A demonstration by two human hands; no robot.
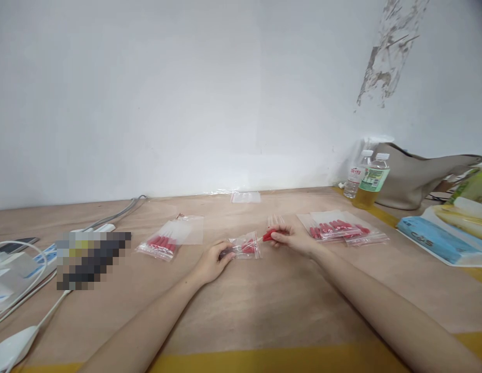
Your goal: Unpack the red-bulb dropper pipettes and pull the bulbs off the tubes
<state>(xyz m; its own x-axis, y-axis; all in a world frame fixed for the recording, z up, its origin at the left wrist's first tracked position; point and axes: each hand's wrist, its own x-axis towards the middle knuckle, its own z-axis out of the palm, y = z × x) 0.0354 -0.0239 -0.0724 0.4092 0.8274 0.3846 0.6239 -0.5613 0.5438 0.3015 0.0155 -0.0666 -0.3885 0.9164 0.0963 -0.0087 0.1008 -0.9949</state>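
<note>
A small clear zip bag with red pieces inside lies in the middle of the table. My left hand is closed on its left end; something dark shows at those fingertips, too small to name. Just right of the bag, my right hand pinches a red-handled thin stick. Its pale shaft points left across the bag's open-looking end; whether the tip is inside I cannot tell. Several pale thin sticks lie behind my right hand.
Filled zip bags lie at left, and more bags at right. A clear packet rests by the wall. Two bottles, a grey bag and a blue tissue pack stand right. Cables and a power strip occupy the left.
</note>
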